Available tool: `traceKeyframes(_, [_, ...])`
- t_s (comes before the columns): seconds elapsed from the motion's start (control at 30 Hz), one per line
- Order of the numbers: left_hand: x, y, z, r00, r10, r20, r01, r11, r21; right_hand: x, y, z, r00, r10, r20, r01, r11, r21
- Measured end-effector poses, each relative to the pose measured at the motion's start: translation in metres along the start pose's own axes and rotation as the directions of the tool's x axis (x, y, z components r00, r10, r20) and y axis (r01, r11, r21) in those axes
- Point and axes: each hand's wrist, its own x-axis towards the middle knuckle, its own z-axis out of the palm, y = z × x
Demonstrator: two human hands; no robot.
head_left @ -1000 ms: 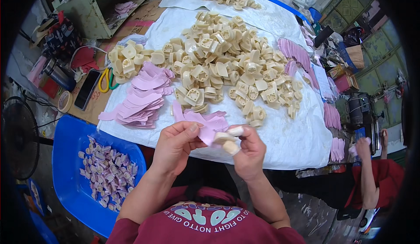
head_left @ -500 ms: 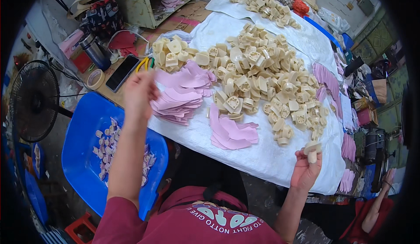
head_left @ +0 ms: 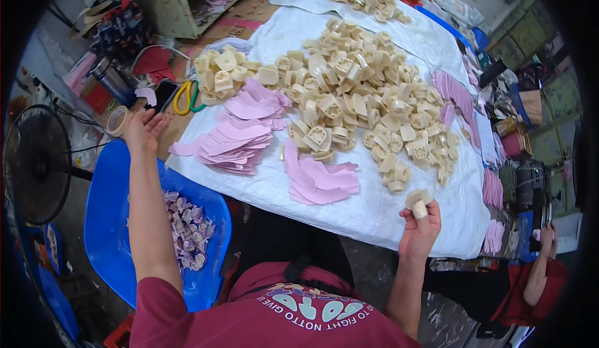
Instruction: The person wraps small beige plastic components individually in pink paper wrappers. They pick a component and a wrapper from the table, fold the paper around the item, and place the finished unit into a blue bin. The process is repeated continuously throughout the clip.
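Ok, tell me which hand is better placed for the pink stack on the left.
Probably the left hand: open and nearer the pink stack. The right hand is farther off and holds a cream part.

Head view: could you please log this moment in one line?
left hand: open, near pink piece | right hand: holding cream part | blue tub: partly filled

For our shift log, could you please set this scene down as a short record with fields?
Left hand: open, near the tape roll; pink piece just beyond it, contact unclear
Right hand: holding a cream part
White sheet: bears a cream pile and a pink stack
Blue tub: at the person's left, holding small pieces
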Motion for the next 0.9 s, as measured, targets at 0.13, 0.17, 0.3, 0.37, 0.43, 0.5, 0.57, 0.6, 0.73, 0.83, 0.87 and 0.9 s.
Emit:
traceKeyframes(0.13, [-0.088, 0.011, 0.031, 0.928, 0.313, 0.200, -0.342, 0.931, 0.127, -0.014, 0.005, 0.030, 0.992, 0.097, 0.081, -0.087, 0.988, -0.127])
traceKeyframes(0.17, [-0.121, 0.010, 0.046, 0.898, 0.353, 0.262, -0.398, 0.906, 0.145, -0.019, 0.010, 0.036, 0.980, 0.139, 0.143, -0.117, 0.982, -0.148])
traceKeyframes(0.3, [-0.226, -0.010, 0.081, 0.738, -0.029, 0.674, -0.364, 0.825, 0.434, -0.033, 0.032, 0.048, 0.888, 0.244, 0.389, -0.143, 0.952, -0.269])
traceKeyframes(0.37, [-0.240, -0.025, 0.095, 0.685, -0.205, 0.699, -0.556, 0.474, 0.683, -0.039, 0.036, 0.055, 0.858, 0.249, 0.449, -0.123, 0.949, -0.290])
traceKeyframes(0.43, [-0.235, -0.062, 0.100, 0.712, -0.149, 0.686, -0.615, 0.338, 0.712, -0.044, 0.038, 0.063, 0.861, 0.233, 0.452, -0.125, 0.958, -0.257])
traceKeyframes(0.5, [-0.228, -0.083, 0.109, 0.735, -0.113, 0.669, -0.623, 0.279, 0.731, -0.043, 0.037, 0.068, 0.835, 0.235, 0.497, -0.148, 0.967, -0.207])
traceKeyframes(0.57, [-0.224, -0.089, 0.117, 0.765, -0.099, 0.636, -0.588, 0.294, 0.753, -0.039, 0.035, 0.075, 0.805, 0.236, 0.544, -0.177, 0.971, -0.158])
traceKeyframes(0.6, [-0.224, -0.090, 0.118, 0.769, -0.109, 0.630, -0.570, 0.330, 0.753, -0.035, 0.039, 0.078, 0.799, 0.254, 0.545, -0.183, 0.966, -0.182])
traceKeyframes(0.73, [-0.221, -0.088, 0.107, 0.769, -0.092, 0.632, -0.488, 0.553, 0.675, -0.023, 0.065, 0.078, 0.807, 0.271, 0.525, -0.208, 0.962, -0.177])
traceKeyframes(0.83, [-0.231, -0.064, 0.104, 0.785, -0.232, 0.574, -0.188, 0.794, 0.578, -0.022, 0.058, 0.075, 0.830, 0.184, 0.527, -0.197, 0.980, -0.031])
traceKeyframes(0.87, [-0.238, -0.056, 0.103, 0.775, -0.317, 0.546, -0.034, 0.843, 0.537, -0.025, 0.049, 0.075, 0.836, 0.148, 0.528, -0.192, 0.981, 0.028])
traceKeyframes(0.9, [-0.243, -0.055, 0.100, 0.743, -0.310, 0.593, 0.006, 0.889, 0.457, -0.030, 0.038, 0.082, 0.821, 0.131, 0.556, -0.179, 0.983, 0.031])
